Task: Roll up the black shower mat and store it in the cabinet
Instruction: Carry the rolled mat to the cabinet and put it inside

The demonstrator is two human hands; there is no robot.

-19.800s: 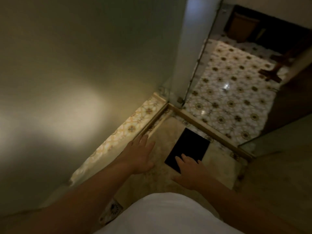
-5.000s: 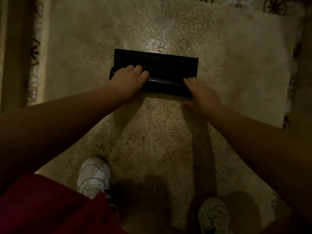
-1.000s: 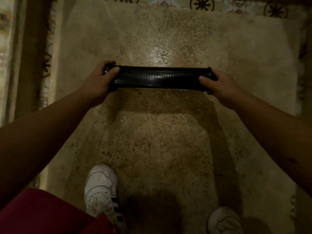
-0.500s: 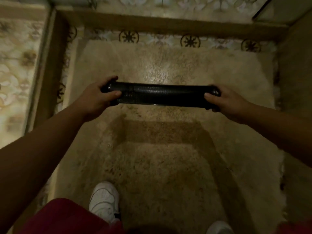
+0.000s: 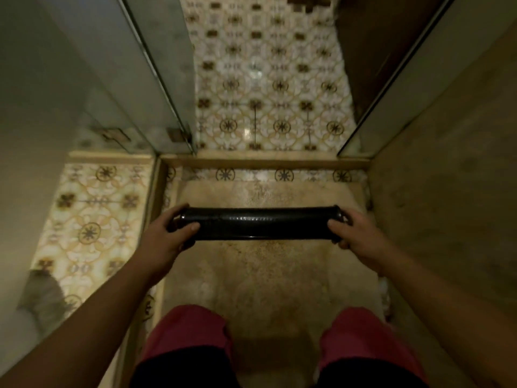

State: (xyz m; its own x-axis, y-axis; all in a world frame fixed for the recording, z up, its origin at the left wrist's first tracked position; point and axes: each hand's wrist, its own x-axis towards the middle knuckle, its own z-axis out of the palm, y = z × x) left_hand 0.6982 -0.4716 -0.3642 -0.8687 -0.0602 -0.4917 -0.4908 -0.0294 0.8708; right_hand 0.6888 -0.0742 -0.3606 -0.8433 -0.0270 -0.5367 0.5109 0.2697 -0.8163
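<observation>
The black shower mat (image 5: 260, 223) is rolled into a tight, glossy tube and held level above the beige shower floor (image 5: 268, 278). My left hand (image 5: 167, 236) grips its left end, thumb across the front. My right hand (image 5: 354, 233) grips its right end. Both arms reach forward from the bottom corners. No cabinet is in view.
A raised stone threshold (image 5: 265, 163) crosses ahead of the mat, with patterned floor tiles (image 5: 268, 88) beyond it. A glass panel with a metal edge (image 5: 162, 79) stands at the left, another glass edge (image 5: 391, 79) at the right. A beige wall (image 5: 447, 191) closes the right side.
The rolled mat has been lifted higher off the floor, still held at both ends. My view has tilted up, so the threshold and the tiled floor beyond it now show.
</observation>
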